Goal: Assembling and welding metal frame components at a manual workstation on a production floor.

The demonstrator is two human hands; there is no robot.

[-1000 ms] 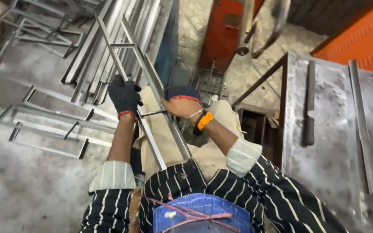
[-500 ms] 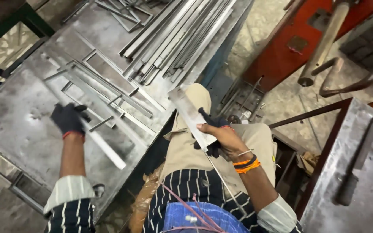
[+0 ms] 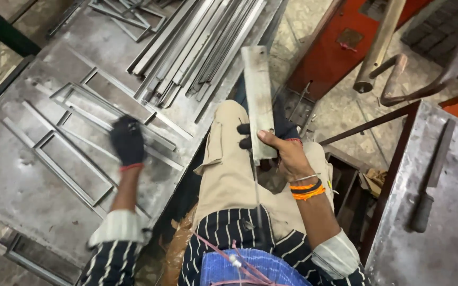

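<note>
My right hand [image 3: 287, 156], with orange and black bands at the wrist, grips a flat grey metal bar [image 3: 257, 90] over my lap; the bar points away from me. My left hand [image 3: 127, 140], in a black glove with a red cuff, is blurred and lies low over the steel worktable [image 3: 11, 190] on my left. It is on or just above thin metal strips and rectangular frames [image 3: 64, 159] lying there. Whether its fingers grip a strip is unclear.
A bundle of long metal bars [image 3: 202, 47] lies along the worktable's far right side. A second steel table [image 3: 451, 249] on my right carries a dark file [image 3: 433, 175]. A red machine [image 3: 335, 53] and a pipe [image 3: 380, 42] stand ahead.
My left hand has carried a thin strip leftward and down to the worktable among the frames. My right hand has turned its flat bar to point straight ahead.
</note>
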